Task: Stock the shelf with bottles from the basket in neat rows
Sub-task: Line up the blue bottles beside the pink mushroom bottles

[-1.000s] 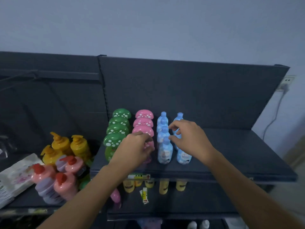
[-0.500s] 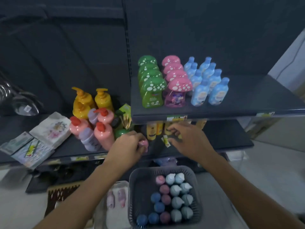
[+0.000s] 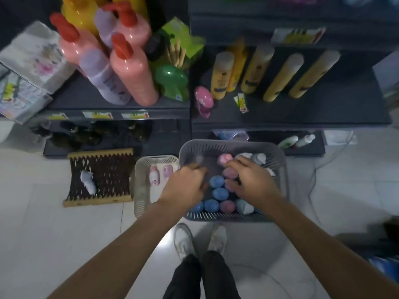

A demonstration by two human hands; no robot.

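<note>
Roughly centre-frame, both hands were down inside the grey basket point(image 3: 278, 160) on the floor; step in hand judged as picking the next bottles. Left hand point(image 3: 183, 187) sat at the basket's left side, fingers curled downward and motion-blurred; cannot tell if it held anything. Right hand point(image 3: 253, 183) lay over the pink-capped bottles point(image 3: 224, 159), fingers bent, thumb near the blue-capped bottles point(image 3: 217, 181); grip or mere touch, cannot tell. Pale-capped bottles point(image 3: 244, 206) stood along the basket's right side and lower edge, partly hidden by the right hand. Bottles stood upright, caps up, packed touching; so best to pinch one by its cap or neck and lift straight up, not drag sideways, or neighbours would likely tip. One colour per hand would probably keep rows sorted on arrival. Shelf point(image 3: 302, 117) filled the upper right of the frame, well apart from the basket; yellow bottles point(image 3: 282, 77) already stood there in a row. A white basket point(image 3: 141, 175) holding small pink bottles touched the grey one at its left.
</note>
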